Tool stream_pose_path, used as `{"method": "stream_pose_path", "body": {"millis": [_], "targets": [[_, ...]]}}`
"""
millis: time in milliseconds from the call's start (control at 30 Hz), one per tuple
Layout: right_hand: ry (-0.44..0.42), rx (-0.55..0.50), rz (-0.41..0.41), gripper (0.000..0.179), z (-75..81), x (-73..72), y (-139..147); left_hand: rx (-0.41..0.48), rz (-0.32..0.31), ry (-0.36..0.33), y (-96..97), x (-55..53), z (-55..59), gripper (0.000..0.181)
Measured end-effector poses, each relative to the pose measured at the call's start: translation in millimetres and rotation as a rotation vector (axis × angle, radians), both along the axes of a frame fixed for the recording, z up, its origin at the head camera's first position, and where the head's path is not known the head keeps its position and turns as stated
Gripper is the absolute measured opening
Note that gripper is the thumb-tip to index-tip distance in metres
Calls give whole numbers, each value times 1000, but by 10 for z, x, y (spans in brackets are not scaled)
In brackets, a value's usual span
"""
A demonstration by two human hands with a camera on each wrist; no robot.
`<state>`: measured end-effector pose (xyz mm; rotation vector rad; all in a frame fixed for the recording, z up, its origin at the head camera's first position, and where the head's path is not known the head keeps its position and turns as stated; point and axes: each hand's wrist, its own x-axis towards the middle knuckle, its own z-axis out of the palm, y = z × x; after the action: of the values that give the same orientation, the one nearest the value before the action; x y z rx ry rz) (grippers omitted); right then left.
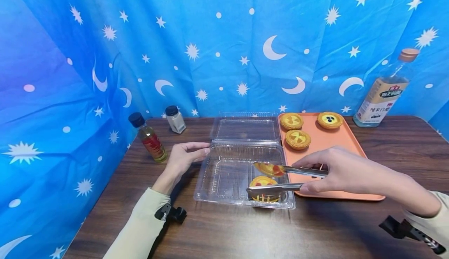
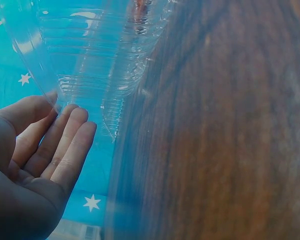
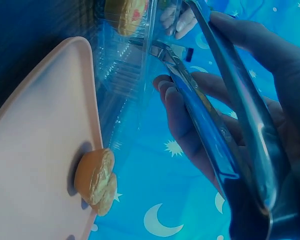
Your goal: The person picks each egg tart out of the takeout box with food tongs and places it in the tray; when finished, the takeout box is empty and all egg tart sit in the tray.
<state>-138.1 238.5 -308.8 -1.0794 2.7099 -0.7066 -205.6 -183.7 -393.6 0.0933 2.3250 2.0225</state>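
An egg tart (image 1: 264, 181) with red topping sits in the front right of a clear plastic container (image 1: 224, 177), whose lid lies back. My right hand (image 1: 342, 171) grips metal tongs (image 1: 292, 187), their two arms spread apart around this tart, the lower arm crossing its front. The other arm's scoop-shaped end shows yellow and red on its shiny surface. In the right wrist view, thumb and fingers hold the tongs (image 3: 250, 115) on opposite sides. At the container's left edge, my left hand (image 1: 184, 159) pinches the rim between thumb and forefinger; the left wrist view shows the other fingers (image 2: 72, 155) extended.
An orange tray (image 1: 336, 146) right of the container bears more tarts (image 1: 298, 139); my right hand hides part of it. A large bottle (image 1: 382, 91) stands behind its right corner. A red-labelled bottle (image 1: 151, 140) and white shaker (image 1: 176, 120) stand at left. A blue patterned curtain (image 1: 224, 48) hangs behind.
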Motion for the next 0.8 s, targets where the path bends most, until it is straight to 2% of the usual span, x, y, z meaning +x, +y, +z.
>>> {"method": "stream_pose_path", "body": {"millis": [400, 800], "targets": [[-3, 26, -1, 51, -4, 15, -88, 17, -2, 0, -2, -10, -8, 27], [42, 50, -24, 55, -16, 51, -124, 17, -1, -8, -2, -8, -7, 27]]}}
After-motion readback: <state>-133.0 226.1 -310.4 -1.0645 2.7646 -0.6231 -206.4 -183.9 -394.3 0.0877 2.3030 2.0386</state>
